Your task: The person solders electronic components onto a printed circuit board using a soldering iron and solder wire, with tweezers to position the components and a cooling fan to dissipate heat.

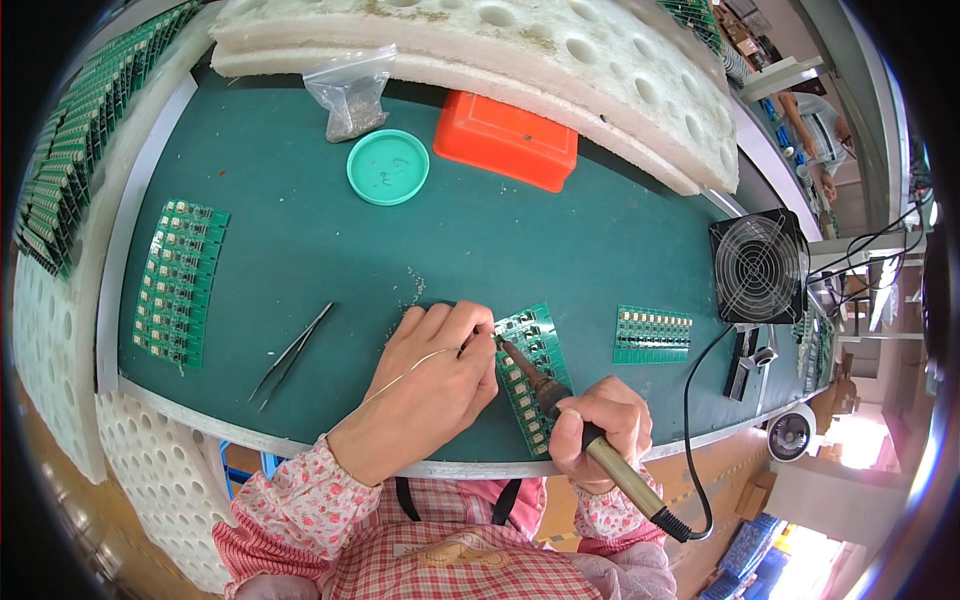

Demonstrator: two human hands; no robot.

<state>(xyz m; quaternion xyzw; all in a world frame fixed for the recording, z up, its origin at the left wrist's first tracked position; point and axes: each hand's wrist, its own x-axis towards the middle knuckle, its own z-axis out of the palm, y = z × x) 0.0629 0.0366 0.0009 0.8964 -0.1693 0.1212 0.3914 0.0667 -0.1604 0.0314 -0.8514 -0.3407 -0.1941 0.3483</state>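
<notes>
My right hand (603, 428) is closed round a soldering iron (618, 470) with a brownish handle. Its tip meets the upper part of a green circuit board panel (522, 398) lined with small components. At the left edge of that panel, the fingers of my left hand (425, 370) are pinched together. A thin silvery solder wire (410, 372) runs from them across the back of the hand to the wrist. The exact contact point is partly hidden by the fingers. Tweezers (292, 355) lie on the green mat left of my left hand.
Other board panels lie at left (180, 283) and right (652, 334). Farther back are a teal lid (388, 167), a plastic bag (352, 100) and a red bin (507, 138). A fan (758, 266) stands at right, near the iron's black cord (688, 420). White foam (480, 45) borders the back.
</notes>
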